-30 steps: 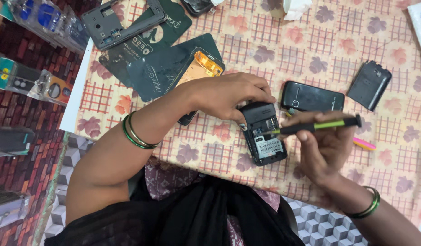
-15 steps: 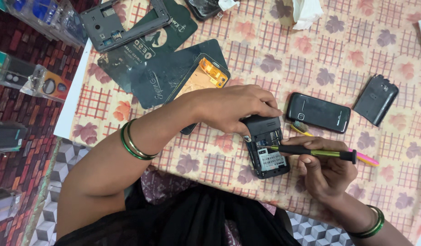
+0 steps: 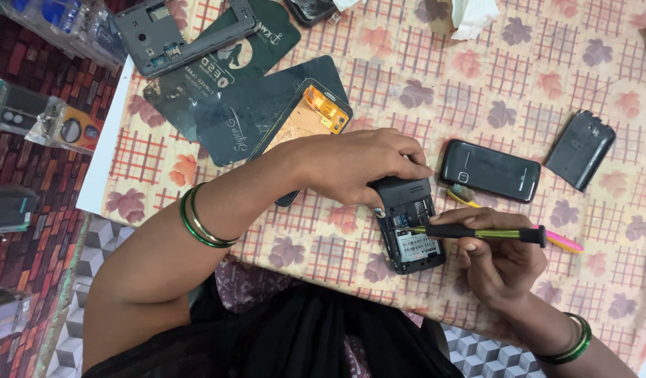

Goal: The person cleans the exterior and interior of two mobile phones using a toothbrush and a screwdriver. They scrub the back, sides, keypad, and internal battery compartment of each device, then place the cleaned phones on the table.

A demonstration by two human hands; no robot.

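Floral checked tablecloth point(image 3: 421, 70), patterned floor point(image 3: 29, 231)

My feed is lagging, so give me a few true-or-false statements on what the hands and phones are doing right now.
1. The left hand rests on the top end of the opened phone. True.
2. The right hand holds a pair of tweezers. False: it holds a screwdriver with its tip at the phone's exposed inside.
3. An intact black phone lies beside the opened one. True.
4. The loose back cover lies on the floor. False: it lies on the floral tablecloth.
5. Both wrists are bare. False: each wears green bangles.
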